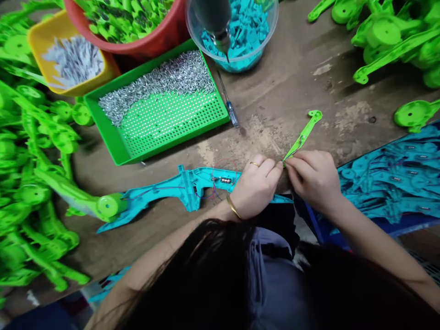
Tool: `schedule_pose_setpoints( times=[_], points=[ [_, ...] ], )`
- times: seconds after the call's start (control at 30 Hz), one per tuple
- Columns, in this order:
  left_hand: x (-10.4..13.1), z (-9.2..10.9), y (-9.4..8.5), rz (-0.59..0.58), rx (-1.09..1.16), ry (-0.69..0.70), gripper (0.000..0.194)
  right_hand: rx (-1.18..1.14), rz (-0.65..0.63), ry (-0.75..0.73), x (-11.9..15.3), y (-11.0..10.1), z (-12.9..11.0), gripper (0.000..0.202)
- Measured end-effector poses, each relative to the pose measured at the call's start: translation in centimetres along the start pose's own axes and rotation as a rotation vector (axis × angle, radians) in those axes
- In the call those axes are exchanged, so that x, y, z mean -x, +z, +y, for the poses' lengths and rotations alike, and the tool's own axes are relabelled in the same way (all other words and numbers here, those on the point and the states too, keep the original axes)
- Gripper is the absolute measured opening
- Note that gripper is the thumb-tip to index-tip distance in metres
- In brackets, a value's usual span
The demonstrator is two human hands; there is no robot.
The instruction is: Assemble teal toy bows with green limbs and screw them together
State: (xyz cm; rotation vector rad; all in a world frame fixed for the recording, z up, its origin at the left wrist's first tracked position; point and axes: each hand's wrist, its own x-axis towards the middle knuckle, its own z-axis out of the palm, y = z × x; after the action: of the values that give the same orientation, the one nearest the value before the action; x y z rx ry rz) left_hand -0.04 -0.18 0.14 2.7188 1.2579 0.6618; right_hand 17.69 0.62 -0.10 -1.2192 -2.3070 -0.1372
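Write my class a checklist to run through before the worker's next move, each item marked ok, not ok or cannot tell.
1. Green piece in hand: ok; its near end is at the fingertips of the left hand and right hand.
2. Turquoise part in place: ok; it lies on the table, partly covered by the left hand.
3. Red wire tucked in: not ok; it loops beyond the turquoise part's edge.
4. Screws at hand: ok; heaped in the green tray.
5. Screwdriver accessible: ok; beside the tray.
6. Contact between the fingertips sound: cannot tell; fingers hide it.
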Motion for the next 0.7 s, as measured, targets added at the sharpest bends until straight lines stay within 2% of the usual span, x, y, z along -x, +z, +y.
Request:
schedule_pose_setpoints(
  times=[0.13, 0.27, 0.4, 0.57, 0.7],
  points=[
    [0.1, 0.1, 0.0, -0.009, -0.005, -0.025, 0.027, -0.077, -0.043, 0.055, -0.3, -0.3, 0.1, 0.007],
    [0.3, 0.3, 0.2, -0.042, -0.007, -0.037, 0.028, -0.167, 0.001, 0.043, -0.1, 0.1, 0.7, 0.003],
    [0.3, 0.3, 0.2, -0.066, -0.005, -0.057, 0.029, -0.128, 0.074, 0.030, 0.2, 0.7, 0.6, 0.004],
    [0.2, 0.3, 0.2, -0.085, 0.006, -0.056, 0.030, -0.096, 0.111, 0.158, 0.2, 1.0, -0.5, 0.007],
    [0.1, 0.2, 0.1, -0.102, -0.004, -0.036, 0.031, -0.065, 0.072, 0.216, -0.3, 0.7, -1.2, 0.010]
  ],
)
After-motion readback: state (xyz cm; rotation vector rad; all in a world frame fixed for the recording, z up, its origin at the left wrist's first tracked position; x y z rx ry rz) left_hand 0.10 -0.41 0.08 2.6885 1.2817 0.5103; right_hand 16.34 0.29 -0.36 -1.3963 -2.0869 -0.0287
